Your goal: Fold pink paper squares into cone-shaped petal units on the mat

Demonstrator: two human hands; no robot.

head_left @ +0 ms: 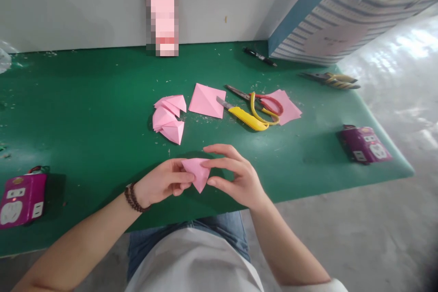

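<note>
Through the head camera I look down on two bare hands over a green tabletop [112,82]. Taking the folded pink piece [199,178] as my clock centre, I find it between the hands, one point toward six. The left hand [167,180], a beaded bracelet [135,197] on its wrist, comes in from nine with thumb and fingers clamped on the piece. The right hand [236,175] is at three, fingers spread apart, one fingertip on the piece's upper edge and the thumb beside its right side.

At eleven I see a cluster of folded pink pieces [168,118]; at twelve, a creased pink square [205,102]. Between one and two lie scissors [241,93] with a yellow-handled blade [244,118] against them, and pink sheets [289,107] partly under the handles. A black pen [260,57] is at one, with a striped bag [315,32] standing beyond, and pliers [333,80] are at two. One purple box [367,144] sits near three, another purple box [25,198] between eight and nine. A pixelated upright object [164,18] stands between eleven and twelve, against the pale wall [212,0].
</note>
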